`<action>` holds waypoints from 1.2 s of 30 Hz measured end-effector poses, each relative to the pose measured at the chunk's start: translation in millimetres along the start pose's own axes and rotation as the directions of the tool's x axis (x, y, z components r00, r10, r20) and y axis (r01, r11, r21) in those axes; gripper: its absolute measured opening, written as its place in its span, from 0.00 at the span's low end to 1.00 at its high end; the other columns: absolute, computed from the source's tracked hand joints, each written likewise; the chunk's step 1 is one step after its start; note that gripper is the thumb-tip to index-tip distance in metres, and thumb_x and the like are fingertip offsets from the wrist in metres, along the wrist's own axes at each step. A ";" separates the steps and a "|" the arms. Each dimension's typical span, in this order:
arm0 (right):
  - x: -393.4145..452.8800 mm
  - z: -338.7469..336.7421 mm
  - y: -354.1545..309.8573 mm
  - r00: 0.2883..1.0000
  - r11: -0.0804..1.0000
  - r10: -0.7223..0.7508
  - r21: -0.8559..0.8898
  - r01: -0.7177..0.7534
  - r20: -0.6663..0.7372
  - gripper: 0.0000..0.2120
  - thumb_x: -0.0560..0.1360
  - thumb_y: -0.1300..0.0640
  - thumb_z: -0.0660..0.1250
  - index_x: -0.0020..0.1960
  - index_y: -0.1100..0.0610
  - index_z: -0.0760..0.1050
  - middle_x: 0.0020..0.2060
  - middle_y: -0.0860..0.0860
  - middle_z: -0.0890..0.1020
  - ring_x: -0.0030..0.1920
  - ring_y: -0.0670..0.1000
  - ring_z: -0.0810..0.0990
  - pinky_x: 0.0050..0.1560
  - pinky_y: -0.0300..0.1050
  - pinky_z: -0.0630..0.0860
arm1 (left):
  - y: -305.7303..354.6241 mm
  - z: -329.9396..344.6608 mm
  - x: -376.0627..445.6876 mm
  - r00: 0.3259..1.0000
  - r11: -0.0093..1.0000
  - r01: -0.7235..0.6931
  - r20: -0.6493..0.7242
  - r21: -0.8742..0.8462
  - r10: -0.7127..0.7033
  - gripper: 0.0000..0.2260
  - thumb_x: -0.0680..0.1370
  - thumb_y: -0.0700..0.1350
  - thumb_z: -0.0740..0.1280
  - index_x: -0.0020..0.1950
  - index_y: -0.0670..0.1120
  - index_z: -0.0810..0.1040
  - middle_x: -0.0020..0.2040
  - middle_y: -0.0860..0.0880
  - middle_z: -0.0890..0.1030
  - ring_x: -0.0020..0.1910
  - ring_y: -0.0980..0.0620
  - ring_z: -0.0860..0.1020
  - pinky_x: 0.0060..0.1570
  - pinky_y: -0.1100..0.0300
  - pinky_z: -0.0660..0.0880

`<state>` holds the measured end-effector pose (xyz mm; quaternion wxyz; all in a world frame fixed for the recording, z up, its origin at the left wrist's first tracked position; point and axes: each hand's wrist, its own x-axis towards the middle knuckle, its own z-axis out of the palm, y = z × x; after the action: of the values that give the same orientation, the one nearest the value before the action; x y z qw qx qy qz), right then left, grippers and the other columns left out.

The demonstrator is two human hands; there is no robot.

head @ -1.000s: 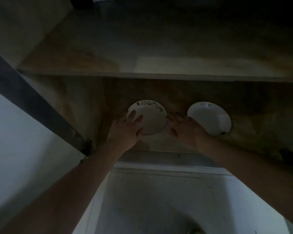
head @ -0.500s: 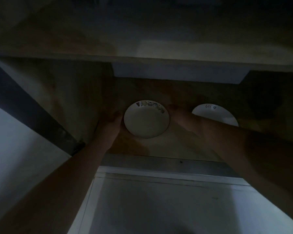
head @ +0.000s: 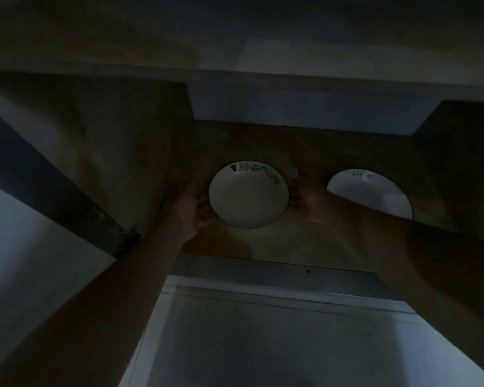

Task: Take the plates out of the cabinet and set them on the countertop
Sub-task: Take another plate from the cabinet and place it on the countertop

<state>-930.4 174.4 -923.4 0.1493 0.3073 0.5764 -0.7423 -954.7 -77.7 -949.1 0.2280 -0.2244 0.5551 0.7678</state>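
A white plate with a patterned far rim [head: 248,195] lies on the floor of a dim lower cabinet [head: 263,244]. My left hand [head: 192,210] grips its left edge and my right hand [head: 309,195] grips its right edge. A second white plate with dark writing near its far rim [head: 372,191] lies to the right, partly hidden behind my right forearm. The light is low and my fingers are hard to make out.
The countertop edge [head: 235,65] runs overhead across the top of the view. A dark open cabinet door [head: 45,180] slants at the left. The cabinet's front sill [head: 277,272] and pale floor [head: 263,344] lie below.
Both hands have moved from resting over the patterned plate to its left and right edges and taken hold of it. The camera has dropped lower and closer into the cabinet.
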 end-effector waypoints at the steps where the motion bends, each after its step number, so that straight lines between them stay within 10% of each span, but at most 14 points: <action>1: 1.7 -0.2 0.7 1.000 1.000 0.005 0.015 -0.005 0.005 0.27 0.82 0.40 0.48 0.71 0.58 0.66 0.67 0.57 0.74 0.48 0.51 0.77 0.52 0.47 0.73 | 1.0 0.7 -2.1 1.000 1.000 0.000 -0.004 0.008 0.000 0.17 0.79 0.63 0.59 0.56 0.53 0.80 0.51 0.48 0.85 0.48 0.47 0.84 0.42 0.50 0.80; 5: -0.4 -2.0 3.0 0.998 0.998 0.052 0.035 -0.051 -0.030 0.28 0.81 0.39 0.49 0.70 0.58 0.67 0.58 0.54 0.78 0.44 0.50 0.78 0.42 0.45 0.74 | -2.4 -3.6 1.3 0.999 0.997 0.031 0.044 -0.074 -0.028 0.21 0.77 0.64 0.61 0.57 0.50 0.80 0.52 0.46 0.85 0.51 0.44 0.83 0.43 0.46 0.80; 19: -0.7 -9.8 10.0 0.992 0.993 0.098 0.065 -0.103 0.081 0.26 0.83 0.44 0.47 0.70 0.61 0.68 0.64 0.59 0.76 0.61 0.57 0.76 0.56 0.49 0.73 | -6.9 -3.8 2.2 0.988 0.990 0.137 0.073 -0.016 -0.136 0.28 0.79 0.67 0.53 0.60 0.44 0.75 0.57 0.42 0.79 0.56 0.42 0.78 0.49 0.45 0.76; 24: -1.7 -14.2 13.0 0.996 0.995 0.088 -0.048 -0.086 0.023 0.20 0.83 0.46 0.51 0.63 0.58 0.73 0.55 0.55 0.79 0.51 0.53 0.78 0.48 0.46 0.75 | -11.2 -12.2 -3.2 0.992 0.993 0.115 0.053 -0.001 -0.115 0.26 0.80 0.65 0.55 0.63 0.46 0.75 0.59 0.43 0.79 0.57 0.42 0.78 0.51 0.45 0.78; 30: -8.8 -21.1 17.8 0.999 0.985 0.009 -0.175 -0.014 -0.032 0.08 0.80 0.54 0.63 0.58 0.52 0.76 0.53 0.50 0.82 0.49 0.49 0.82 0.42 0.45 0.78 | -10.1 -6.8 -17.8 0.996 0.983 0.088 0.006 0.160 -0.090 0.07 0.82 0.45 0.61 0.58 0.49 0.77 0.59 0.45 0.81 0.52 0.48 0.81 0.39 0.50 0.80; 36: -14.0 -22.5 21.8 0.998 0.978 -0.058 -0.200 0.054 -0.014 0.09 0.80 0.55 0.64 0.59 0.53 0.77 0.54 0.51 0.82 0.51 0.51 0.82 0.40 0.43 0.79 | -13.5 -7.9 -23.7 0.998 0.975 0.061 -0.013 0.212 -0.059 0.17 0.82 0.35 0.61 0.68 0.48 0.73 0.61 0.46 0.80 0.55 0.48 0.80 0.40 0.52 0.79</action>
<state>-900.7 187.5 -934.6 0.1525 0.2819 0.6578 -0.6816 -927.0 -83.9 -947.4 0.2720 -0.2178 0.6277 0.6961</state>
